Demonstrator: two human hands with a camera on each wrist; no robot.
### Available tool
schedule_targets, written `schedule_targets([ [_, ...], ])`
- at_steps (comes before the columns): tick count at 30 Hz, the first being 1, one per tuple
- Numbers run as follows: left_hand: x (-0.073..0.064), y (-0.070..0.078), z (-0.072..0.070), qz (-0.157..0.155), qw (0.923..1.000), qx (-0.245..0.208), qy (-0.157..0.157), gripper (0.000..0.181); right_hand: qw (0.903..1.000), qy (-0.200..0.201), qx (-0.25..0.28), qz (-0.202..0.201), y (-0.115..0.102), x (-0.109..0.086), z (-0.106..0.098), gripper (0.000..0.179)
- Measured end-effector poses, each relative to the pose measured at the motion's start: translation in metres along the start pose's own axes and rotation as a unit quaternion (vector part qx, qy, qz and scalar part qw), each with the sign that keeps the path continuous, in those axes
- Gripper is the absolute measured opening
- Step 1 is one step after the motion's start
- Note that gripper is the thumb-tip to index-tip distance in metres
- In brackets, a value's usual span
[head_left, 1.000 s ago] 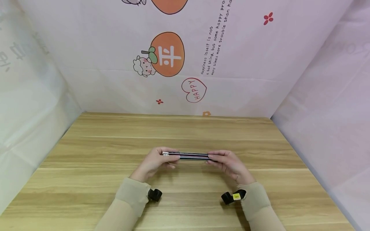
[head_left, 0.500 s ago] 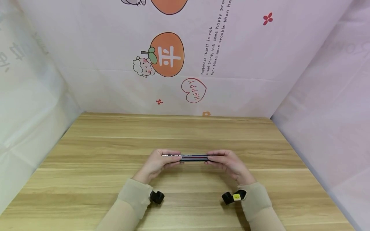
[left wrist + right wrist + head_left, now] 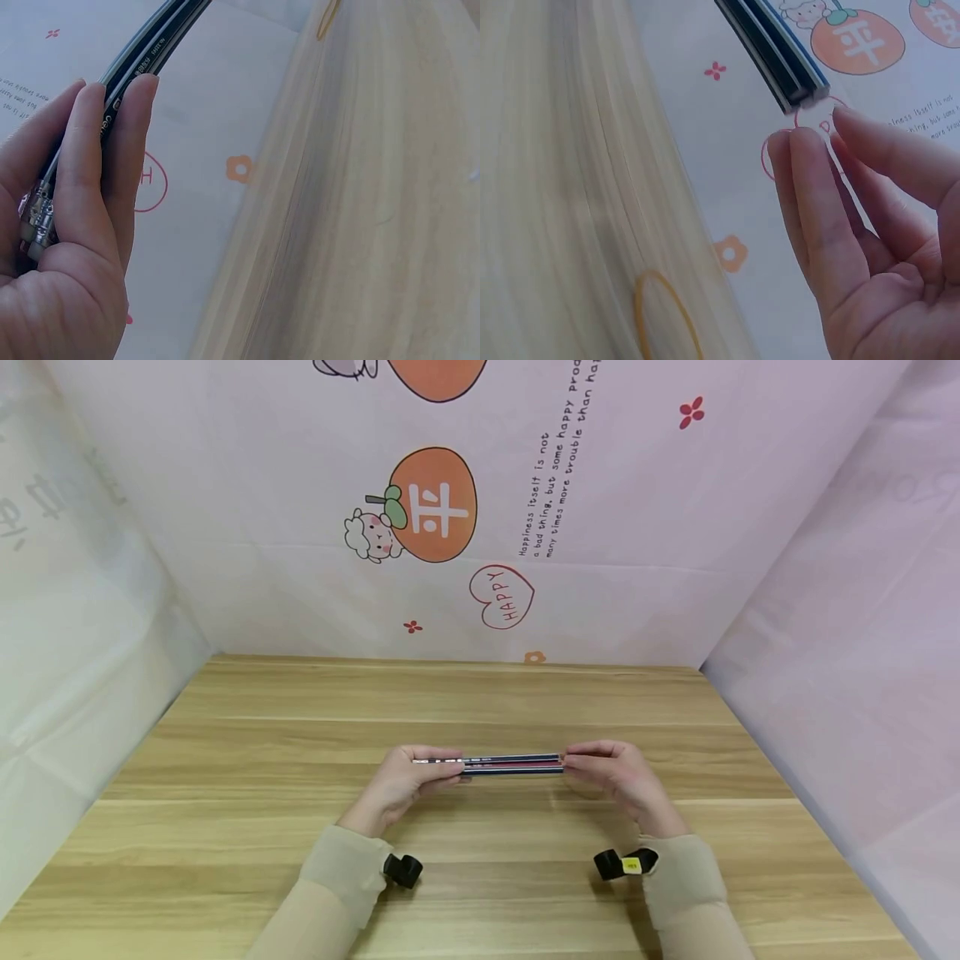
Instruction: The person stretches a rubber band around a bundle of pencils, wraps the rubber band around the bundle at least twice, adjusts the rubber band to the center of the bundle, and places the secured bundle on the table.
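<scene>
- Pencils [image 3: 512,766], several, dark with pale stripes, lie side by side in a bundle held up clear of the worktop [image 3: 480,702]. I use this bundle as my landmark.
- At the bundle's left end: left grip [image 3: 397,781], thumb and fingers clamped on the pencils. My left wrist view shows silver ferrules [image 3: 43,217] close to the palm.
- At the bundle's right end: right grip [image 3: 624,778], thumb apart from the fingers. In my right wrist view the fingertips [image 3: 808,142] sit just short of the blunt pencil ends, a slight gap between; I see no pencil held on this side.
- On the worktop side of the bundle's right end: thin yellow loop [image 3: 652,272]. I cannot tell whether it hangs or lies flat.
- Nearer the person than the bundle: beige cuffs [image 3: 347,872], each with a black wrist camera [image 3: 405,870] at its inner side. I spot a yellow label [image 3: 632,866] on the right one.
- Beyond the bundle: pale backdrop [image 3: 622,602] printed with an orange fruit [image 3: 461,485] and a red heart outline reading HAPPY.
</scene>
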State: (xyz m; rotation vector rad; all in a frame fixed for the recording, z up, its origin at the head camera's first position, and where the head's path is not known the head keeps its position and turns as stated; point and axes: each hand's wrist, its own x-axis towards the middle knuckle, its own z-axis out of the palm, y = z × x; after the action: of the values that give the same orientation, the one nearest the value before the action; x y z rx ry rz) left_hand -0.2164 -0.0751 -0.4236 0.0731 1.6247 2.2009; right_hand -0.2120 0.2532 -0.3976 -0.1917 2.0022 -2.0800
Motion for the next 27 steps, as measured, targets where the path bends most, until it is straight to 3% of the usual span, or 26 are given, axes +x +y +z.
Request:
schedule_targets([
  [5, 0.000, 0.000, 0.000, 0.000, 1.0000, 0.003, -0.004, 0.041, 0.9919, 0.061, -0.111, -0.006, -0.002, -0.003, -0.006, 0.037],
  [10, 0.000, -0.001, -0.001, -0.002, 0.9999, 0.010, -0.005, 0.038, 0.9634, 0.131, -0.233, 0.018, 0.001, -0.002, -0.013, 0.042],
  [14, -0.001, 0.000, -0.001, 0.000, 0.9999, 0.013, -0.006, 0.038, 0.9397, 0.161, -0.299, 0.038, 0.008, 0.001, -0.019, 0.037],
  [20, -0.002, 0.000, 0.000, 0.000, 0.9999, 0.016, -0.005, 0.038, 0.9219, 0.161, -0.345, 0.070, 0.015, 0.000, -0.028, 0.034],
  [27, -0.003, 0.001, 0.000, 0.001, 0.9999, 0.013, -0.003, 0.037, 0.9190, 0.144, -0.349, 0.111, 0.021, 0.001, -0.033, 0.040],
])
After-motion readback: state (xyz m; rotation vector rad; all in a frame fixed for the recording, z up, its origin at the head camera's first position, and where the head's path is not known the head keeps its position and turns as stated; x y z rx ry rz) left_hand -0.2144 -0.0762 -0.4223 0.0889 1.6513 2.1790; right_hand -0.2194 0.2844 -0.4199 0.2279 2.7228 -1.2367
